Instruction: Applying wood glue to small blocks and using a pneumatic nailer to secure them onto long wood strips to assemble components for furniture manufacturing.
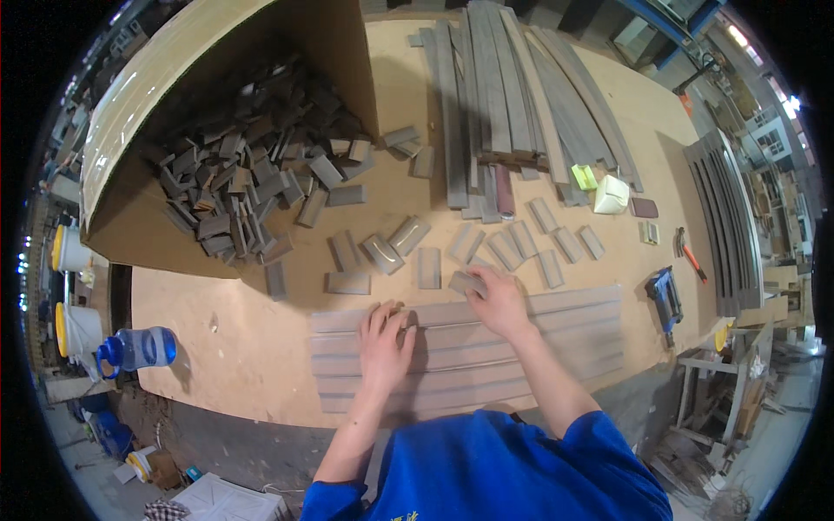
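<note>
One wide fisheye view looks down and forward from head height, fairly near the worktop point(239, 334), straight edges bending toward the picture's rim.

Woodworking shop, by its look: my bench and the floor around it.
One broad pale worktop point(248, 358) before me, bearing: grey-brown slats point(460, 358), laid side by side; small grey blocks point(428, 267), loose, numerous; one large cardboard carton point(161, 74), open toward me, heaped with more such blocks; long grey strips point(497, 95), stacked; one blue hand tool point(665, 302), exact kind unclear; one pair of red-handled pincers point(691, 260). At my right: dark ribbed slatwork point(728, 217); beyond the bench edge, one rough work stand point(745, 382). At my left, off the bench: white pails point(84, 330). Farther back, upper right: blue metal framework point(673, 33); bright overhead lamps point(741, 37).
</note>
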`<state>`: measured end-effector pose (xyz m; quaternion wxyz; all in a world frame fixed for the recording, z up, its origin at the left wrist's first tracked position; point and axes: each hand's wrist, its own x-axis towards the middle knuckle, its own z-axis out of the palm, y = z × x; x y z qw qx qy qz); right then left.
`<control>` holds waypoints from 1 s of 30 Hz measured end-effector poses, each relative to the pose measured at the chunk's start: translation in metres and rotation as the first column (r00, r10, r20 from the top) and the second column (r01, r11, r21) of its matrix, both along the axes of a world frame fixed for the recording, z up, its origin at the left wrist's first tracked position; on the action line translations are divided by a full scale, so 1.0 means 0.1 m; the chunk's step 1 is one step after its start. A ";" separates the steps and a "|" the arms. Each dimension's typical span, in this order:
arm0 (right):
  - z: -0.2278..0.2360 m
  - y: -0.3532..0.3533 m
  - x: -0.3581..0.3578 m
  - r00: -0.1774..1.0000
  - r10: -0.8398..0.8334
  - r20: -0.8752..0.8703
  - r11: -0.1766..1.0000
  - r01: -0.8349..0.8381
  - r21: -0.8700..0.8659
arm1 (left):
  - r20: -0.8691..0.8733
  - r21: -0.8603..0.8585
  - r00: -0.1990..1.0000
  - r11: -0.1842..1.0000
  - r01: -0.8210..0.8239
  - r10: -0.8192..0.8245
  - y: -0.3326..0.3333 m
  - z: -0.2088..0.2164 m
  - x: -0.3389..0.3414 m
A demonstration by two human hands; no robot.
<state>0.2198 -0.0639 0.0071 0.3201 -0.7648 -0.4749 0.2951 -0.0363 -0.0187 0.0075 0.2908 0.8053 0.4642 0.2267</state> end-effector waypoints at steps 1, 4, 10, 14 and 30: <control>0.07 0.01 -0.04 0.973 0.013 0.230 0.999 -0.024 0.047 | -0.067 0.077 0.998 0.997 0.000 0.006 0.05 -0.01 0.01; 0.05 -0.07 -0.06 0.883 0.052 0.467 0.996 -0.082 0.044 | -0.146 0.171 0.989 0.985 0.006 0.019 0.08 -0.12 0.01; -0.34 -0.18 0.00 0.908 0.026 0.419 0.979 -0.109 0.173 | -0.148 0.237 0.989 0.971 0.030 0.006 -0.01 -0.24 0.00; -0.32 -0.08 -0.11 0.893 -0.006 0.449 0.988 -0.063 0.139 | -0.165 0.262 0.986 0.965 0.027 0.017 -0.01 -0.24 -0.03; -0.15 -1.13 0.99 0.863 -0.360 0.355 0.932 0.316 0.176 | -0.249 0.281 0.969 0.958 0.065 0.007 -0.04 -0.20 0.07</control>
